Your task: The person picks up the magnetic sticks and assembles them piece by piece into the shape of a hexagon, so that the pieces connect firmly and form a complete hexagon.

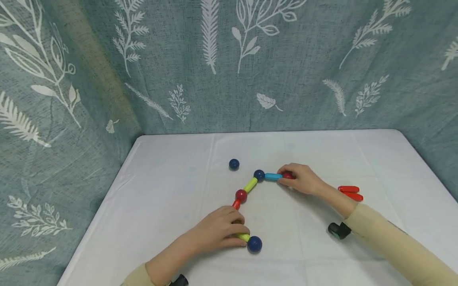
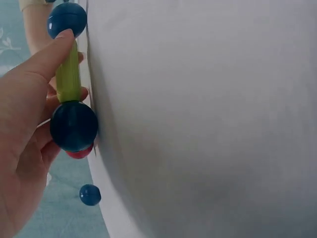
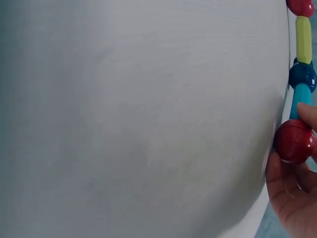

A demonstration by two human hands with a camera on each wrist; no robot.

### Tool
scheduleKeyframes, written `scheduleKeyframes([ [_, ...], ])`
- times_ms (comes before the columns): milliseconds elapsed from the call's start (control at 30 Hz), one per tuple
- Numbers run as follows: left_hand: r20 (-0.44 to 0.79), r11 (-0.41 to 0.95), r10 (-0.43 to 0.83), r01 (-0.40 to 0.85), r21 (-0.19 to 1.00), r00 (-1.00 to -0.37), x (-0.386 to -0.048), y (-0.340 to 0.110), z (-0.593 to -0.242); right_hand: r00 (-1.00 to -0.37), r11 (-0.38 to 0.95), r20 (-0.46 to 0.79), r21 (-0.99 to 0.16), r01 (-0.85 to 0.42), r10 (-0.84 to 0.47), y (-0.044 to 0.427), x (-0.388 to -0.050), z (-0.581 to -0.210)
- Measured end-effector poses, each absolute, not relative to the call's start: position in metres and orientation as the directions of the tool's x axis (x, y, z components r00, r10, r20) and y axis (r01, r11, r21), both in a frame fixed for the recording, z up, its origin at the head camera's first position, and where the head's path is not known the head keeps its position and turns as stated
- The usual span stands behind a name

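Observation:
A bent chain of coloured rods and balls lies on the white table. At its near end my left hand grips a yellow-green rod between two dark blue balls, one of them the near-end ball. A short red rod runs from those fingers to a red ball. Beyond that, another yellow-green rod meets a dark blue ball, then a light blue rod. My right hand holds the far-end red ball, its thumb against the light blue rod.
One loose dark blue ball sits behind the chain. To the right lie two red rods, close to the right forearm. White tablecloth covers the table, and a green leaf-patterned curtain hangs at the back and left.

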State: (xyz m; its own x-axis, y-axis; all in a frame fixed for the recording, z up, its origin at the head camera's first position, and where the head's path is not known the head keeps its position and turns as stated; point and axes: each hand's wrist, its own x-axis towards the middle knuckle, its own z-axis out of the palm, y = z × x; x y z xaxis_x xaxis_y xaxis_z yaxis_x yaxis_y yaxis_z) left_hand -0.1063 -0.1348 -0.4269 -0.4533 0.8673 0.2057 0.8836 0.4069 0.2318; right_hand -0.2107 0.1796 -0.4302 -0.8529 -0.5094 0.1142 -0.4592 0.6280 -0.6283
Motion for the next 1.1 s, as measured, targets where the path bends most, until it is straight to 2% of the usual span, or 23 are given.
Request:
scheduleKeyframes([
  [367,0.133,0.327,0.905,0.862,0.389,-0.403,-0.107,-0.127,-0.433,-0.82,0.593,0.134,-0.627,-0.505,-0.557,0.166,-0.215,-0.428],
  [833,0.099,0.222,0.962,0.941,0.255,-0.254,-0.114,-0.107,-0.435,-0.801,0.571,0.12,-0.64,-0.514,-0.586,0.156,-0.221,-0.428],
  [967,0.089,0.205,0.969,0.952,0.228,-0.23,-0.115,-0.101,-0.436,-0.8,0.57,0.122,-0.639,-0.516,-0.587,0.155,-0.221,-0.429],
  [1100,0.064,0.216,0.969,0.944,0.248,-0.239,-0.116,-0.095,-0.436,-0.799,0.568,0.126,-0.64,-0.518,-0.587,0.155,-0.221,-0.43],
])
